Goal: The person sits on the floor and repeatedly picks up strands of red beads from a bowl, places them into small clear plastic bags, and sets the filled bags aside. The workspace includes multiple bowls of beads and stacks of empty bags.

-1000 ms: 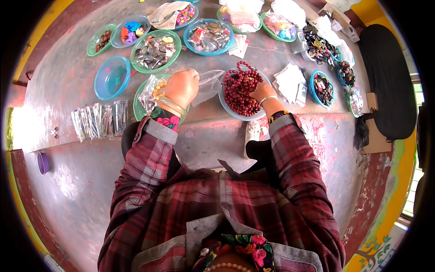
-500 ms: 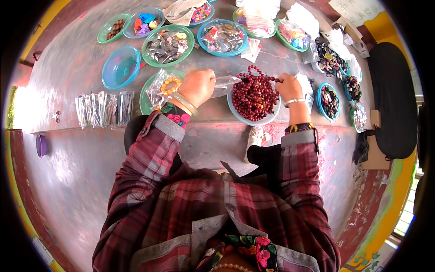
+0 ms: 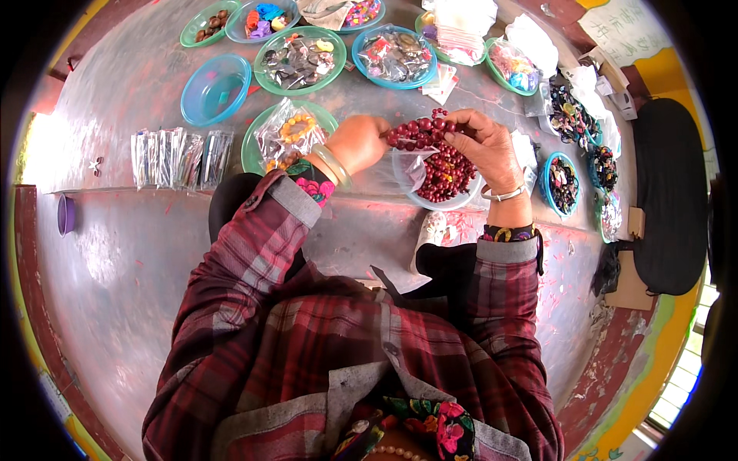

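A dark red bead strand (image 3: 419, 134) is bunched up above a pale bowl (image 3: 439, 204) heaped with more dark red beads (image 3: 448, 174). My right hand (image 3: 490, 151) pinches the strand between thumb and fingers. My left hand (image 3: 358, 144) is closed at the strand's left end, on a clear plastic bag (image 3: 412, 170) that hangs partly over the bowl. Its fingertips are partly hidden by the beads. Close by my left wrist, a green bowl (image 3: 251, 150) holds a yellow bead bracelet (image 3: 297, 128) in clear wrapping.
Flat clear packets (image 3: 181, 160) lie in a row at left, near an empty blue bowl (image 3: 216, 91). Bowls of wrapped trinkets (image 3: 300, 61) line the far side. Blue baskets of small dark items (image 3: 561, 183) stand at right. A purple cup (image 3: 66, 215) sits far left.
My right hand has lifted the bead strand out of the bowl and carried it left to my left hand. The left hand has shifted slightly right with the bag.
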Demonstrator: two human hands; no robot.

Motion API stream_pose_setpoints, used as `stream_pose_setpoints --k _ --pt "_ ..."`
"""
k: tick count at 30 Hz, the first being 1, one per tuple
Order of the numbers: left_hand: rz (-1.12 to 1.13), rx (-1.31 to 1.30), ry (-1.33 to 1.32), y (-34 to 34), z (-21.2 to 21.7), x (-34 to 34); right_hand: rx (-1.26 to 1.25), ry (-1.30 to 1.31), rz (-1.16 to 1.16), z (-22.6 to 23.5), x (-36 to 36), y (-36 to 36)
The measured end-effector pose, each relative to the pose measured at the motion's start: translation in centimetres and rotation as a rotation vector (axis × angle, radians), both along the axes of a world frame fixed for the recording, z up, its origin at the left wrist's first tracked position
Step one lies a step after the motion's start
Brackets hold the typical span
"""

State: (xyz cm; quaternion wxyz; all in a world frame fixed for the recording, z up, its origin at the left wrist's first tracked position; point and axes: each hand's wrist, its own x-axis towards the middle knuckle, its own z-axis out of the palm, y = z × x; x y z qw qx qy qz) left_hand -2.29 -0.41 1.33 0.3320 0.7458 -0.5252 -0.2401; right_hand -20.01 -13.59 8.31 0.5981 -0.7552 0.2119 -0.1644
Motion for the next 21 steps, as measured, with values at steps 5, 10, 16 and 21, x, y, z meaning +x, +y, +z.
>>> stream_pose_setpoints --k 5,10,16,21 --pt "-0.057 -0.077 0.051 0.1 0.2 0.5 -0.116 0.099 -0.021 -0.5 0.0 -0.5" --pt "-0.081 -0.151 -0.048 0.1 -0.4 0.6 -0.289 0.114 0.063 -1.3 0.1 -0.6" --pt "-0.148 -0.12 -0.146 0.1 -1.1 0.5 -0.717 0.163 0.153 -2.2 1.4 0.5" --pt "-0.148 -0.117 -0.121 0.2 -0.8 0.1 -1.062 0.243 0.171 -4.0 2.9 2.4"
